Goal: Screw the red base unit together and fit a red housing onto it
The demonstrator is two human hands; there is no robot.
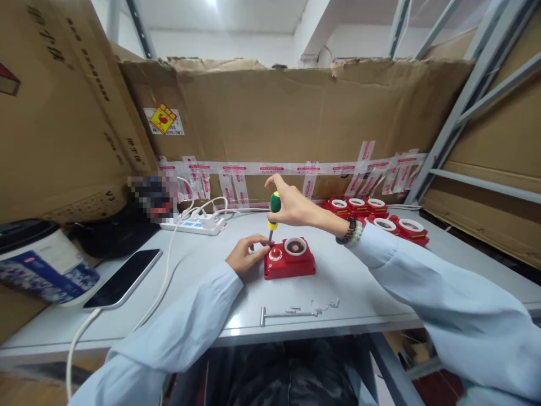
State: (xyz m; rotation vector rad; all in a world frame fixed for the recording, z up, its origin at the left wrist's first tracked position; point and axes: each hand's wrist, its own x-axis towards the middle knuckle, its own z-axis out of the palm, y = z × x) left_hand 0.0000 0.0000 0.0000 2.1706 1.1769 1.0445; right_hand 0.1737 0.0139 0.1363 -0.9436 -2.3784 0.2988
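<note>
A red box-shaped device [289, 260] with a red round button and a white ring on top lies on the grey table [363, 293]. My right hand [292, 204] grips the green-and-yellow handle of a screwdriver [274, 212], held upright with its tip down at the device's left end. My left hand [247, 252] rests against the device's left side, fingers touching the screwdriver's shaft near the tip. A metal T-handled tool [284, 314] and a few small screws [325, 307] lie near the table's front edge.
Several more red devices [380, 217] stand at the back right. A white power strip [193, 225] with cables, a dark phone [125, 277] and a blue-white container [40, 265] lie left. Cardboard walls [270, 113] and a metal rack [465, 101] enclose the table.
</note>
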